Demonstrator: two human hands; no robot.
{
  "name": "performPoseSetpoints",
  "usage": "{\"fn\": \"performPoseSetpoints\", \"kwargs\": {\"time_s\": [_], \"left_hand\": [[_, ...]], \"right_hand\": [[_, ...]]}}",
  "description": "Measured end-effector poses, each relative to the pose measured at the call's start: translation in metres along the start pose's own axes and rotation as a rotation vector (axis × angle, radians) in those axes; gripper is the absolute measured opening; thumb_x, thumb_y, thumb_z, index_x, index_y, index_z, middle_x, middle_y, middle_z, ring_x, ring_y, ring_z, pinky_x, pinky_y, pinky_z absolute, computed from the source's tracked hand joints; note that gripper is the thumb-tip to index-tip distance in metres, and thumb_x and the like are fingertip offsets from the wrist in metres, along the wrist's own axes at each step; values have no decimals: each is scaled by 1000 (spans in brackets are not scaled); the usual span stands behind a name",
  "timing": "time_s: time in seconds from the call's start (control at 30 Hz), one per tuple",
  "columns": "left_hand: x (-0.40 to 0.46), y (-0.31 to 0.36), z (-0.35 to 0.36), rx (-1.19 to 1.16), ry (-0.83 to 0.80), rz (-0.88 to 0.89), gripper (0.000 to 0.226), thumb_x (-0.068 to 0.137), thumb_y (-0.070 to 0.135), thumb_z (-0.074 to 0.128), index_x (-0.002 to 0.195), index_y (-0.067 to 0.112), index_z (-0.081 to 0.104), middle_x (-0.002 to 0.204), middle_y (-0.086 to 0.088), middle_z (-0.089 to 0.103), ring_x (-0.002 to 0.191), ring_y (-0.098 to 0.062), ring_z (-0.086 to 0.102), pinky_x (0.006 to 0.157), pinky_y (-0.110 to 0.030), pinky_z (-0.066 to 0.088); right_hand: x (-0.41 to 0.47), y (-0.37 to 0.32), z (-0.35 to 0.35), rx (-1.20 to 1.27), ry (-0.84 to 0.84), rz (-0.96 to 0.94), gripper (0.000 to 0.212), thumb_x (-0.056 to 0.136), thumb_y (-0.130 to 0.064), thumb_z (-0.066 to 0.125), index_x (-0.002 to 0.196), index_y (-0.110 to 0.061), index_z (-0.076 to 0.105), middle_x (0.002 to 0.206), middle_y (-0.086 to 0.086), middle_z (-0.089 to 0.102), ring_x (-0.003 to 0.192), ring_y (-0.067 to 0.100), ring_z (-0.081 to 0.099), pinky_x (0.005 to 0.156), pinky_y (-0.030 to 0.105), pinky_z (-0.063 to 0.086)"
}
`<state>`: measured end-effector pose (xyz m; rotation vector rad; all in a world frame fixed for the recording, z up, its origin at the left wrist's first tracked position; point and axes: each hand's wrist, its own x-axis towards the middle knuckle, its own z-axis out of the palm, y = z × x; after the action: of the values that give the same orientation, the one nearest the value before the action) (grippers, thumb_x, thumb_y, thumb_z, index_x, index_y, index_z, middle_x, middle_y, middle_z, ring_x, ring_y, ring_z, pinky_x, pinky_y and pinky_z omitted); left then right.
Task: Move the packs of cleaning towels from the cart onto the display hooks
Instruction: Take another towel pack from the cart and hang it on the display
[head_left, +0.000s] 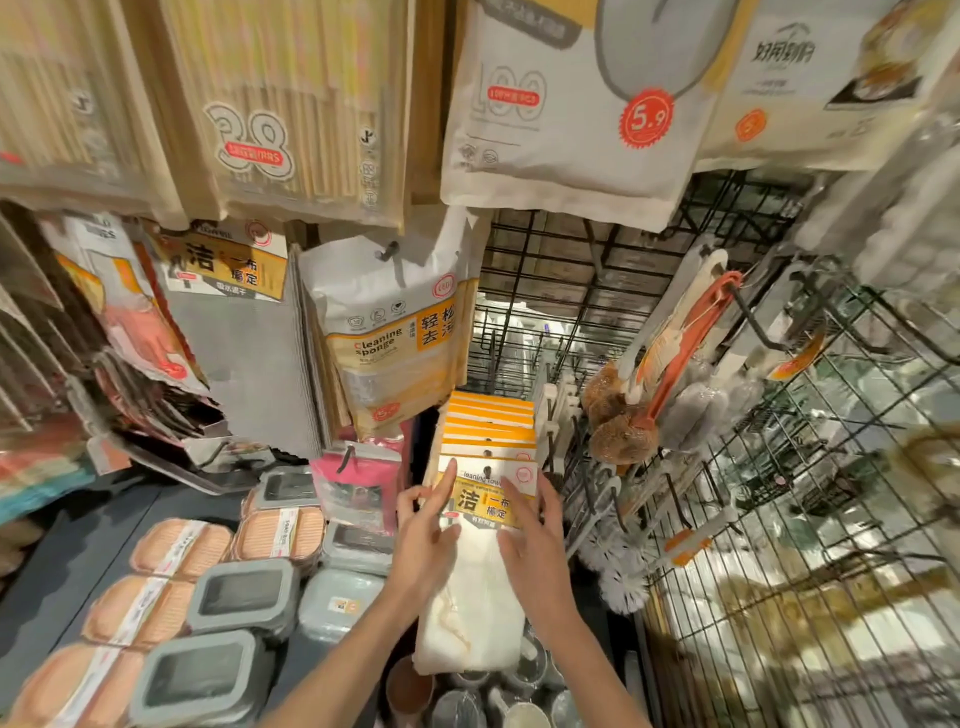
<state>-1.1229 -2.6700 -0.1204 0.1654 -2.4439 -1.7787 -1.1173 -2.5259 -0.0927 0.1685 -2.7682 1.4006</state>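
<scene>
At the far left, flat packs in glossy plastic hung in crowded rows, and below them a dark shelf (78, 545) carried rounded-rectangle containers: peach ones banded with paper labels (179, 548) and grey ones with matte lids (241, 597). Just right of these hung a soft white bag marked cleaning sponge (389, 332), its film wrinkled, with a pink pack (358, 483) under it.

The left hand (423, 525) pinched the left edge of the front pack of cleaning towels (483, 525), thumb behind, forefinger straight up along the card header. That pack hung on a display hook (487, 472) poking through its punched hole; its yellow-and-white card was stiff, and the pale cloth below it looked soft and slightly creased. Behind it, a tight stack of identical yellow-edged headers (491, 421) filled the same hook.

The right hand (532, 530) lay flat on the pack's right side, fingers straight and slightly spread, holding nothing.

Just beside it, bristly white brushes (618, 566) and brown scourers (618, 415) hung against black wire grid (571, 291), leaving little room rightward. A wire cart (805, 545) stood at far right.
</scene>
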Motion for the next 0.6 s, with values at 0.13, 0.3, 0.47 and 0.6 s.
{"fn": "performPoseSetpoints", "kwargs": {"time_s": [0.13,0.3,0.47,0.6], "left_hand": [[8,-5,0,16,-3,10,83,86,-16,50,144,39,28,110,-4,36,79,18,40,76,1,35],[22,-8,2,6,-49,-38,89,84,-17,50,144,44,28,121,-1,29,72,18,41,80,-11,43],[33,-7,4,49,-89,-43,97,81,-20,49,144,47,18,136,-4,25,80,11,47,76,-3,41],[44,-4,6,43,-146,-47,93,83,-18,49,144,44,16,145,-4,19,90,19,45,74,-1,40]], "right_hand": [[-1,3,4,-73,-41,7,66,93,-6,48,141,-43,21,155,-12,-5,142,15,25,72,-12,27],[11,5,8,-126,-92,34,77,93,-8,46,141,-46,-1,146,-25,-23,138,22,35,51,3,36],[23,7,11,-113,-89,32,81,92,-2,46,142,-44,-1,145,-24,-26,141,19,28,57,-3,35],[33,8,10,-137,-117,63,85,92,0,46,140,-48,-5,146,-23,-26,132,28,41,56,1,39]]}}
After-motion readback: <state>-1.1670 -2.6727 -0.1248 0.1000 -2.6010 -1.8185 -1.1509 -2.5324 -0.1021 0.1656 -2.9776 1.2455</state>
